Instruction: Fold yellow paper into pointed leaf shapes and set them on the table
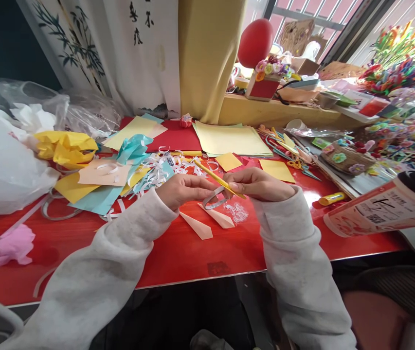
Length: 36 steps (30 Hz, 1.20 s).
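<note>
Between my hands, above the red table, is a slim yellow stick-like piece (209, 172) that slants from upper left to lower right. My right hand (265, 184) pinches it near its lower end. A curled white strip (215, 204) loops below the fingers of my left hand (190, 190), which are closed on it. The fingertips of both hands nearly meet. Under them lie two pointed peach paper pieces (197, 225) (219, 216) and a small clump of clear shreds (238, 213).
Paper scraps (156, 170) and a white plastic bag (6, 160) lie left. Yellow sheets (231, 139) lie at the back. Scissors (298, 165), a yellow tube (332, 199) and a tilted large cup (378, 209) are right. The red table's (178, 267) front edge is near.
</note>
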Available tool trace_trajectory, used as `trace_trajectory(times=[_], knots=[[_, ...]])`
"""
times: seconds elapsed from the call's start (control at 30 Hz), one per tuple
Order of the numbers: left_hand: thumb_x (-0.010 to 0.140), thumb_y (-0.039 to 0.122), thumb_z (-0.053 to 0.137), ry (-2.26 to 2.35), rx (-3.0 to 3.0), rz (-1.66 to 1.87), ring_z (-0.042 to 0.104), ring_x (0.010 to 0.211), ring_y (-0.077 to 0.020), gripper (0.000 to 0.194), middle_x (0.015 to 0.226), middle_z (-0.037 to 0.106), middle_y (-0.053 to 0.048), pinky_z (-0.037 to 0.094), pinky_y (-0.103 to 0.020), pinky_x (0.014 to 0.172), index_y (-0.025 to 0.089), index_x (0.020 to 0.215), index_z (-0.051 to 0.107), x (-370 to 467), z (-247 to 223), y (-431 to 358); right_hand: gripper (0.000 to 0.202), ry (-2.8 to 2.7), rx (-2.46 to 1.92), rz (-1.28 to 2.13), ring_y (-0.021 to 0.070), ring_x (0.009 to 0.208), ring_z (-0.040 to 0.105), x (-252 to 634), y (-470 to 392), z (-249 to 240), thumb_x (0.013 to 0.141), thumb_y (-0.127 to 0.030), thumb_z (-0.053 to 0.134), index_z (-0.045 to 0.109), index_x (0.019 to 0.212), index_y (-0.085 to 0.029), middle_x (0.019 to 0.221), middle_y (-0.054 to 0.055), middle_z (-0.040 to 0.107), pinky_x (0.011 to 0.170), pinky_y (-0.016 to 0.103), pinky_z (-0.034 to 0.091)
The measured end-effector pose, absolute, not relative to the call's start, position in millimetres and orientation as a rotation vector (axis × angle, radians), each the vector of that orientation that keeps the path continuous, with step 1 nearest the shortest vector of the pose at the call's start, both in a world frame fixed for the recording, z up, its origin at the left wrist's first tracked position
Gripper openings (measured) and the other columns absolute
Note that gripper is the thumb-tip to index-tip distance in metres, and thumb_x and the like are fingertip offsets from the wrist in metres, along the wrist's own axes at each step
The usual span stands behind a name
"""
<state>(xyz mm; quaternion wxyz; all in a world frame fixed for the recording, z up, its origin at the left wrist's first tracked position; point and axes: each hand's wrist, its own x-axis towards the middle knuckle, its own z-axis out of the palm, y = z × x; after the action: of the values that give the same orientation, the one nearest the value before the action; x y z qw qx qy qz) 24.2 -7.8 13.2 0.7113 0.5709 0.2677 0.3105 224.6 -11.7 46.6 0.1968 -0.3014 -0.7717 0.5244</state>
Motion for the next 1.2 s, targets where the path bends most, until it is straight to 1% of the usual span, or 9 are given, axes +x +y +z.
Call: trace_trajectory(times=[0.17, 0.3, 0.4, 0.6, 0.7, 0.8, 0.9, 1.1, 1.2], knots=[[0.061, 0.016, 0.061, 0.552, 1.154, 0.670, 0.055, 0.055, -0.0110, 0.007, 0.056, 0.060, -0.001, 0.043, -0.027, 0.059, 0.010, 0.065, 0.060, 30.2, 10.5, -8.0, 0.023, -2.225, -0.830, 1.450, 0.0095, 0.064, 0.041, 222.0, -15.0, 51.5, 0.078, -0.032, 0.045, 0.055, 0.068, -0.015, 0.066, 0.000, 0.045, 0.063, 0.025, 0.032], [0.054, 0.016, 0.058, 0.527, 1.083, 0.684, 0.053, 0.051, -0.0113, 0.006, 0.049, 0.057, 0.000, 0.040, -0.028, 0.056, 0.011, 0.057, 0.057, 33.9, 8.9, -8.3, 0.023, -2.247, -0.865, 1.447, 0.0086, 0.062, 0.039, 219.8, -19.6, 53.1, 0.079, -0.031, 0.045, 0.052, 0.067, -0.013, 0.065, 0.000, 0.044, 0.059, 0.025, 0.031], [0.051, 0.016, 0.057, 0.537, 1.098, 0.679, 0.051, 0.050, -0.0115, 0.005, 0.046, 0.055, 0.000, 0.037, -0.028, 0.056, 0.012, 0.054, 0.056, 34.8, 10.4, -10.1, 0.023, -2.256, -0.868, 1.444, 0.0092, 0.064, 0.040, 218.3, -22.3, 53.9, 0.079, -0.031, 0.045, 0.052, 0.069, -0.012, 0.067, 0.001, 0.045, 0.060, 0.025, 0.032], [0.048, 0.016, 0.053, 0.532, 1.064, 0.662, 0.046, 0.045, -0.0098, 0.003, 0.043, 0.051, 0.001, 0.033, -0.027, 0.052, 0.013, 0.048, 0.053, 36.8, 14.8, -16.2, 0.023, -2.251, -0.833, 1.454, 0.0098, 0.065, 0.042, 214.7, -25.7, 56.1, 0.078, -0.031, 0.046, 0.053, 0.066, -0.013, 0.066, 0.001, 0.046, 0.064, 0.027, 0.034], [0.046, 0.011, 0.048, 0.545, 1.028, 0.677, 0.044, 0.044, -0.0094, 0.005, 0.043, 0.050, 0.001, 0.031, -0.026, 0.050, 0.013, 0.044, 0.051, 38.3, 14.2, -19.2, 0.025, -2.256, -0.838, 1.457, 0.0104, 0.064, 0.043, 213.4, -27.4, 57.2, 0.077, -0.034, 0.046, 0.053, 0.063, -0.015, 0.065, 0.001, 0.047, 0.064, 0.027, 0.035], [0.044, 0.006, 0.043, 0.548, 1.035, 0.701, 0.044, 0.047, -0.0101, 0.011, 0.044, 0.050, -0.001, 0.031, -0.026, 0.051, 0.013, 0.042, 0.052, 38.9, 15.3, -22.3, 0.024, -2.243, -0.884, 1.433, 0.0110, 0.063, 0.043, 213.4, -28.6, 57.9, 0.077, -0.035, 0.046, 0.052, 0.062, -0.017, 0.064, 0.002, 0.047, 0.062, 0.026, 0.035], [0.051, 0.011, 0.043, 0.570, 1.021, 0.710, 0.045, 0.047, -0.0112, 0.013, 0.044, 0.051, -0.002, 0.033, -0.028, 0.051, 0.013, 0.044, 0.052, 38.8, 19.5, -24.9, 0.023, -2.245, -0.920, 1.425, 0.0120, 0.064, 0.044, 214.3, -28.9, 58.0, 0.076, -0.035, 0.047, 0.052, 0.062, -0.017, 0.065, 0.002, 0.048, 0.062, 0.027, 0.036], [0.053, 0.011, 0.048, 0.564, 1.077, 0.685, 0.046, 0.047, -0.0098, 0.009, 0.044, 0.051, 0.001, 0.035, -0.026, 0.052, 0.014, 0.049, 0.055, 37.8, 18.8, -24.7, 0.023, -2.247, -0.901, 1.447, 0.0120, 0.065, 0.045, 216.4, -29.1, 58.9, 0.077, -0.033, 0.046, 0.054, 0.062, -0.017, 0.066, 0.003, 0.049, 0.060, 0.027, 0.035], [0.056, 0.008, 0.042, 0.549, 1.280, 0.741, 0.053, 0.062, -0.0129, 0.019, 0.057, 0.058, -0.001, 0.040, -0.028, 0.062, 0.015, 0.058, 0.059, 32.7, 17.4, -22.1, 0.023, -2.228, -0.894, 1.437, 0.0104, 0.061, 0.042, 218.8, -28.3, 59.0, 0.077, -0.033, 0.046, 0.053, 0.062, -0.017, 0.063, 0.001, 0.046, 0.058, 0.026, 0.033]])
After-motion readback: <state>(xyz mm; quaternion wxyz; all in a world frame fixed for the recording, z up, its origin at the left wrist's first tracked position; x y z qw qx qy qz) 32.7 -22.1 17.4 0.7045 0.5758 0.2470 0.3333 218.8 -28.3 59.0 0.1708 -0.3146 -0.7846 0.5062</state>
